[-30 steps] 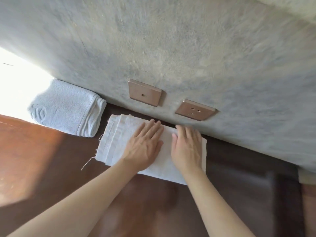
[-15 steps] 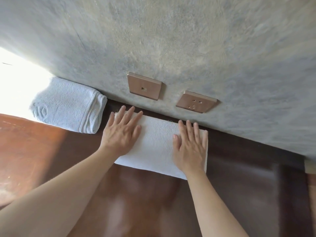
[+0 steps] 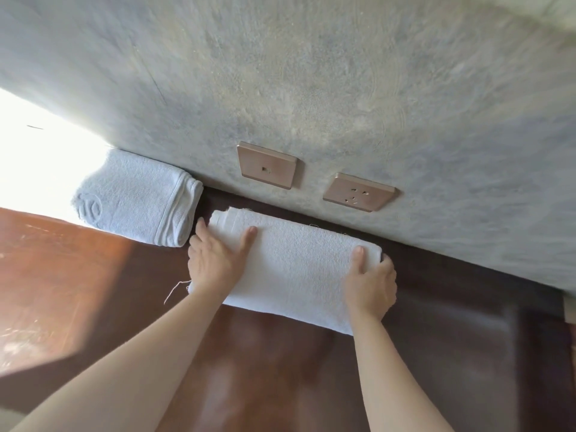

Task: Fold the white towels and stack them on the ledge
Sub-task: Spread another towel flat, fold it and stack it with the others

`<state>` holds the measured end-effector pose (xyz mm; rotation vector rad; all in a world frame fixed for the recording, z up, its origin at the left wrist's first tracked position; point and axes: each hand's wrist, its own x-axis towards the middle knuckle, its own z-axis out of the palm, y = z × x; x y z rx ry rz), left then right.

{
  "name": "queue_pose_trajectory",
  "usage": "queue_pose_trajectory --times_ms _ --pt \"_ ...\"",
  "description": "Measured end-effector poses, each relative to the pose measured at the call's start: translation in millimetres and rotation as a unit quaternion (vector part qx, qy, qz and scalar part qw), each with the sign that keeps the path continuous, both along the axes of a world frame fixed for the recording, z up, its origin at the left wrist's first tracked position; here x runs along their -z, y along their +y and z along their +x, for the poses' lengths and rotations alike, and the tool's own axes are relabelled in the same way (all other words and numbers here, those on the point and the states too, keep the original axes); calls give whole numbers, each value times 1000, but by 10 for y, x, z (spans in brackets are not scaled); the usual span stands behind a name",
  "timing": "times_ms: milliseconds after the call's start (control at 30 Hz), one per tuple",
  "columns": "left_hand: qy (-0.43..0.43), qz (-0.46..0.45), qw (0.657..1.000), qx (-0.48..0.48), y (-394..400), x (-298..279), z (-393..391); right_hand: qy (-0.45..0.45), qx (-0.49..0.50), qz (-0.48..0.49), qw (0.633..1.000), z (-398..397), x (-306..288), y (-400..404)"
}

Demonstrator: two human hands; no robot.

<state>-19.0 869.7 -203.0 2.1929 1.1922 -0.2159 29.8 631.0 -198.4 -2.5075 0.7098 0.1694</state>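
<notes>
A folded white towel lies on the dark brown wooden ledge, close to the wall. My left hand grips its left end, thumb on top and fingers around the edge. At the towel's right end, my right hand holds it the same way, thumb on top. A loose thread hangs from the towel's left corner. Another folded white towel, with an embossed round mark, rests on the ledge to the left, against the wall.
A grey plaster wall rises right behind the ledge. Two bronze plates are set in it, a switch plate and a socket plate. Bright sunlight falls across the ledge's left part.
Both hands lay flat on top of the towel; now they have slid out to its two ends and grip them. The towel looks thicker and neater.
</notes>
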Motion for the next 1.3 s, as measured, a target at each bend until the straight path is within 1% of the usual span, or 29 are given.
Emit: queue_pose_trajectory --times_ms 67,133,200,267,367,433,533,600,667,833,967,1033,1100,1133,1233,1300 --pt "27 -41 998 -41 17 -25 1 58 56 25 996 37 -28 7" --pt "44 -90 994 -49 84 -38 33 104 79 60 990 96 -47 -13" --pt "24 -147 987 -54 151 -72 52 154 87 88 980 148 -102 -40" --pt "-3 -184 982 -48 212 -118 22 181 70 96 976 162 -163 -80" --pt "-14 -229 973 -37 282 -245 -38 167 23 80 983 124 -301 -123" --pt "-15 -258 966 -14 366 -379 -76 149 4 85 985 58 -418 -118" --pt "-27 -289 957 10 642 -649 -175 131 15 160 978 -92 -634 48" --pt "-40 -287 957 15 967 -832 -270 129 27 224 966 -188 -777 318" --pt "-53 -261 964 15 1398 -994 -353 131 10 254 958 -250 -898 725" --pt "-89 -143 985 -34 2721 -1268 -424 95 -65 254 960 -269 -1036 2028" --pt "-116 -94 987 -52 3688 -1361 -297 59 -84 258 961 -120 -1048 3010" --pt "-117 -95 987 -56 3997 -1313 -159 56 -81 242 965 -12 -988 3365" --pt "-101 -84 990 -41 4165 -1177 -25 57 -78 219 971 67 -887 3603" --pt "-87 -82 992 -30 4214 -1068 34 51 -76 204 975 93 -822 3675" --pt "-38 -118 992 -11 4285 -687 89 39 -72 145 986 94 -634 3766" --pt "-9 -105 994 -5 4294 -531 89 35 -71 119 990 80 -546 3778"
